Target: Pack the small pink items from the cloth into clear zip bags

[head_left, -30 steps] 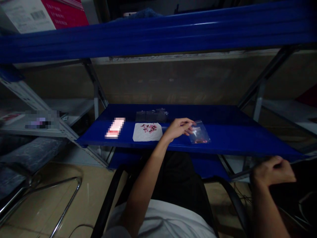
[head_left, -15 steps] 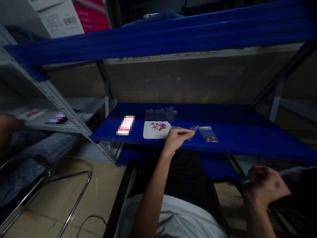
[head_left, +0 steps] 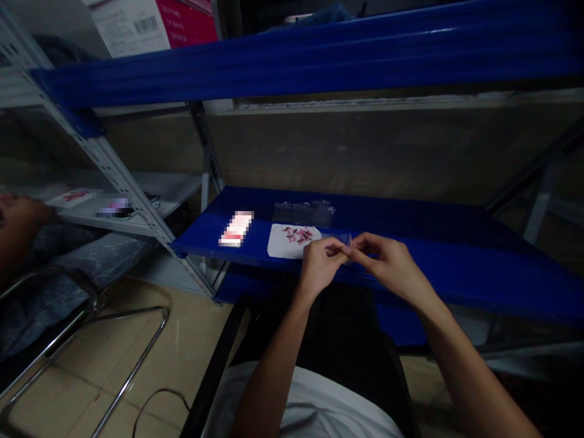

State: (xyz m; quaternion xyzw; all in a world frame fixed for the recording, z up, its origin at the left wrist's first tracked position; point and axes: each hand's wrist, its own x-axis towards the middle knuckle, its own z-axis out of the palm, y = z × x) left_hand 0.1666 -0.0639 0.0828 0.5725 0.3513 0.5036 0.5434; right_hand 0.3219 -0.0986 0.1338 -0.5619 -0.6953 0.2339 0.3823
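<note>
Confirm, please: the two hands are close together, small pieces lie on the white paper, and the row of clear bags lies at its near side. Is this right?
Wrong side: the head view shows the row of clear bags at the far side of the white paper. The left hand and right hand are close together, and small pieces lie on the paper.

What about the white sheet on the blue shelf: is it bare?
No: small pink and dark pieces lie scattered on the white sheet.

Dim light, shadowy lower right, faint glare on blue beam [head_left: 319, 56]
</note>
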